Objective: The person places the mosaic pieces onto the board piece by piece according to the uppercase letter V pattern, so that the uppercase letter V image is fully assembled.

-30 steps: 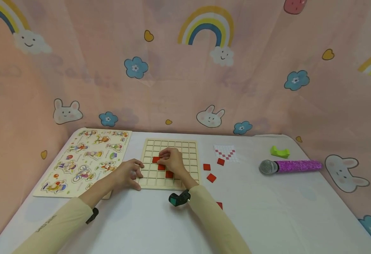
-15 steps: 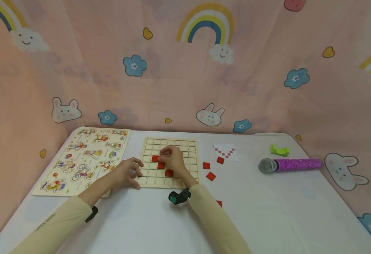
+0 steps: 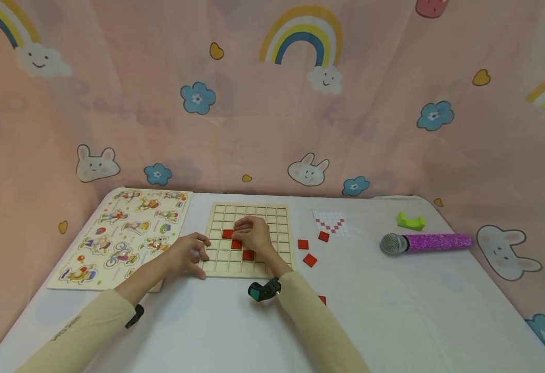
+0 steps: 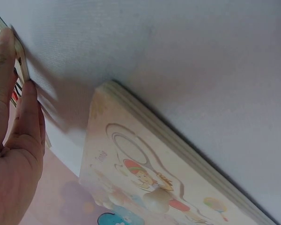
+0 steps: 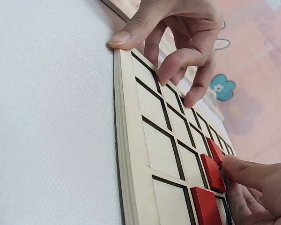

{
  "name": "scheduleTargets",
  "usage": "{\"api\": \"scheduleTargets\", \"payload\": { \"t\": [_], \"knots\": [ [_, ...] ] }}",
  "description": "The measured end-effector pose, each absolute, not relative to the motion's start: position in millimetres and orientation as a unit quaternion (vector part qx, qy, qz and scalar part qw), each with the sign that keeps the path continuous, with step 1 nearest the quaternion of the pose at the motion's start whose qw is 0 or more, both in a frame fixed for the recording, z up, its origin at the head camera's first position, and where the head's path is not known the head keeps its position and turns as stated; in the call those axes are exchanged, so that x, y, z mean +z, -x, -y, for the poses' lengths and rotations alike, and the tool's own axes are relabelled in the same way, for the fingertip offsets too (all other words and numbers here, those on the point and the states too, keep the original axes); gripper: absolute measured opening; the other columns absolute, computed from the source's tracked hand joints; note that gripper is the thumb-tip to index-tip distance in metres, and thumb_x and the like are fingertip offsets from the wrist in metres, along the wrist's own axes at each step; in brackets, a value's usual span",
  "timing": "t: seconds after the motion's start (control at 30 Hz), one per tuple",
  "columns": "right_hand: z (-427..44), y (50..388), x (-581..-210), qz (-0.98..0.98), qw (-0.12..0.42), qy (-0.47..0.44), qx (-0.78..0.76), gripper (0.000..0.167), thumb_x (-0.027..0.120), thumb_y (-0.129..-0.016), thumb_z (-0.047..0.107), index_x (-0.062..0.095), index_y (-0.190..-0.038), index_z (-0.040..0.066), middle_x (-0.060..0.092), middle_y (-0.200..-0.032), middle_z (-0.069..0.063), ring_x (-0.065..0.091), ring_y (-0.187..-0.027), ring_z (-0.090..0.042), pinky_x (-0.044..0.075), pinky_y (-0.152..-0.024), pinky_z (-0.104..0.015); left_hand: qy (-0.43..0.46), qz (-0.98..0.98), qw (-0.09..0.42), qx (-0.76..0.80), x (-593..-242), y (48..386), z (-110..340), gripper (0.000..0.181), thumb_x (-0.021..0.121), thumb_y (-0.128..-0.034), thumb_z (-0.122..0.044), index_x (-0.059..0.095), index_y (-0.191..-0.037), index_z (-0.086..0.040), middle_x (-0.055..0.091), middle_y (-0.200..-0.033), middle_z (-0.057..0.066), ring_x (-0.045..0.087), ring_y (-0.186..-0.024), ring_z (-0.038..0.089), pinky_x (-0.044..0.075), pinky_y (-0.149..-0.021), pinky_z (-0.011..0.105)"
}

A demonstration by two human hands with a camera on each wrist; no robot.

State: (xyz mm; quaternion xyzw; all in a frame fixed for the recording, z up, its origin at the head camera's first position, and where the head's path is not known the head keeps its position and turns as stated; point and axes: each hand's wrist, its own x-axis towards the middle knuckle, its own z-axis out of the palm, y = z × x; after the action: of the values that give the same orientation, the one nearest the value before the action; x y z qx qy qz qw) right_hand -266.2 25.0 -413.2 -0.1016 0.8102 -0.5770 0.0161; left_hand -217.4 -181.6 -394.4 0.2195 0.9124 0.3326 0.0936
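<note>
A wooden grid board [image 3: 221, 267] lies on the table, with several red square tiles stepping diagonally across its cells. My left hand [image 3: 187, 254] holds the board's near left corner: the thumb is at the front edge, the bent fingers along the left edge. The right wrist view shows this left hand [image 5: 187, 42] from across the board. My right hand [image 3: 254, 235] is low over the middle of the board, fingers curled. Its thumb [image 5: 243, 171] touches a red tile [image 5: 212, 172] beside another in the row; its other fingertips are mostly hidden.
Right of the board lie loose red tiles [image 3: 303, 244] and a small white pattern card [image 3: 332, 223]. A purple glittery microphone [image 3: 435, 242] and a green cradle-shaped piece [image 3: 410, 222] lie farther right. A picture puzzle board [image 3: 128, 238] occupies the left side.
</note>
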Motion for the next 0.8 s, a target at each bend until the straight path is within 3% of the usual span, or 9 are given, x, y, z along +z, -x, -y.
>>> {"api": "scheduleTargets", "payload": {
  "t": [0.5,0.8],
  "knots": [
    [-26.9,265.7,-412.8,-0.808,0.017,0.103,-0.58,0.023,0.074,-0.078,-0.004,0.066,-0.1,-0.008,0.069,-0.096,-0.02,0.069,-0.088,-0.029,0.054,-0.075,-0.029,-0.226,-0.91,0.09,0.335,-393.6,216.4,179.7,0.025,0.088,-0.0607,-0.006,0.067,-0.075,-0.006,0.056,-0.119,0.016,0.052,-0.11,0.035,0.04,-0.085,0.037],
    [-63.2,257.0,-404.2,-0.805,0.019,0.095,-0.585,0.026,0.072,-0.081,-0.004,0.064,-0.106,-0.007,0.068,-0.101,-0.019,0.068,-0.092,-0.028,0.053,-0.081,-0.031,-0.216,-0.915,0.086,0.331,-393.7,214.6,180.3,0.026,0.088,-0.0598,-0.004,0.065,-0.072,-0.006,0.056,-0.119,0.017,0.053,-0.107,0.034,0.041,-0.081,0.034]
  ]
}}
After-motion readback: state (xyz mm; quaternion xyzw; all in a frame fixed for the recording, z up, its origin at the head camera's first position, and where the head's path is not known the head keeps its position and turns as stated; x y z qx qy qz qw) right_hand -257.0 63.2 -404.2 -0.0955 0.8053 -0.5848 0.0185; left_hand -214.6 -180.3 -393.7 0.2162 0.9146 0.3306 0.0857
